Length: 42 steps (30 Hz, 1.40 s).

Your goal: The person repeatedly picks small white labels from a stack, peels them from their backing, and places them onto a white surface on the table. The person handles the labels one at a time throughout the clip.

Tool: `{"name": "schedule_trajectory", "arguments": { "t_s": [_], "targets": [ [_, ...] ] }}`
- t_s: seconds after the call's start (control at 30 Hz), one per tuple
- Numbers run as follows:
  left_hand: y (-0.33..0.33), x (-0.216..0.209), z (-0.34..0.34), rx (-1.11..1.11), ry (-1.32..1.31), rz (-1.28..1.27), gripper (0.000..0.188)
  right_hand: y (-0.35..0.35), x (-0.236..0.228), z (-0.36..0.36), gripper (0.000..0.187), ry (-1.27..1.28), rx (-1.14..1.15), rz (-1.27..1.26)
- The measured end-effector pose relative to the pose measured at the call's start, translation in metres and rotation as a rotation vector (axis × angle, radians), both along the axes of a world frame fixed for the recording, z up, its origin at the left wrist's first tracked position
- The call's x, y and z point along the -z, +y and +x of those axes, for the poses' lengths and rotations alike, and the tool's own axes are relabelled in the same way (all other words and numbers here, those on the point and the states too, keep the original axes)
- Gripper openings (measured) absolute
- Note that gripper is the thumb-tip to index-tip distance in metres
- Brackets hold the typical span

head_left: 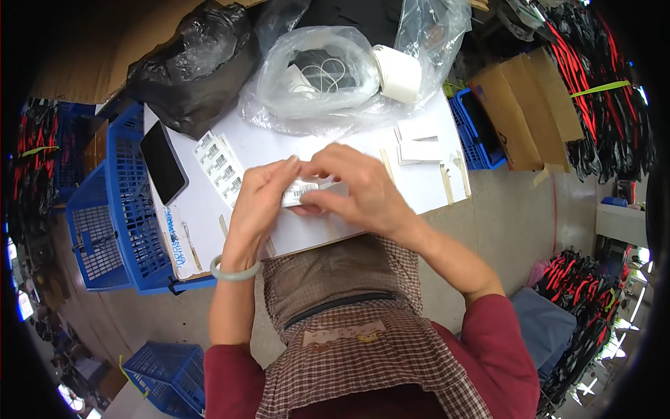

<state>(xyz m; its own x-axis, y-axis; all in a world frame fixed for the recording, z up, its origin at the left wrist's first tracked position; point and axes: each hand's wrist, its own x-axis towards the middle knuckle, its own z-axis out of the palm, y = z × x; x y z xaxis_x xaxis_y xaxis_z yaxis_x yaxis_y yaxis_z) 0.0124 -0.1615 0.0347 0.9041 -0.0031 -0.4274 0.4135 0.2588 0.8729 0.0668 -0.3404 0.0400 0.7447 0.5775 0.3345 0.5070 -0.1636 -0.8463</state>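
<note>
Near the front edge of the white table, my two hands meet around a small white box (299, 193) with a barcode label on its top. My left hand (259, 199) is closed on the box's left side. On the right, my right hand (363, 187) is bent over it, with thumb and forefinger pinched at the label's right end; whether they pinch the label or the box I cannot tell. Left of my left hand lies a sheet of barcode labels (219, 165). Several small white boxes (419, 148) rest beyond my right hand.
A dark-screened tablet or phone (165, 165) lies at the table's left edge. Further back are a black plastic bag (188, 70), a clear bag (269, 87) with white cables inside, and a white object (399, 74). Blue crates (125, 209) and a cardboard box (527, 112) flank the table.
</note>
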Motion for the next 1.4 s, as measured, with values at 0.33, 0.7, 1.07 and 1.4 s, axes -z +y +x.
{"name": "schedule_trajectory", "arguments": {
  "t_s": [0.33, 0.7, 1.07, 1.4],
  "targets": [
    [-0.009, -0.023, -0.047, 0.073, -0.116, 0.038, 0.016, -0.013, -0.001, -0.025, 0.009, 0.19, -0.033, 0.102],
    [-0.009, 0.013, -0.062, 0.068, 0.117, 0.433, 0.017, -0.055, -0.001, 0.006, 0.01, 0.696, -0.01, -0.242],
    [-0.024, 0.032, -0.03, 0.169, 0.016, 0.653, 0.03, -0.033, 0.022, 0.006, 0.01, 0.486, -0.012, -0.345],
    [-0.023, 0.035, -0.031, 0.166, 0.039, 0.648, 0.03, -0.03, 0.02, 0.008, 0.012, 0.467, 0.002, -0.363]
  ]
}}
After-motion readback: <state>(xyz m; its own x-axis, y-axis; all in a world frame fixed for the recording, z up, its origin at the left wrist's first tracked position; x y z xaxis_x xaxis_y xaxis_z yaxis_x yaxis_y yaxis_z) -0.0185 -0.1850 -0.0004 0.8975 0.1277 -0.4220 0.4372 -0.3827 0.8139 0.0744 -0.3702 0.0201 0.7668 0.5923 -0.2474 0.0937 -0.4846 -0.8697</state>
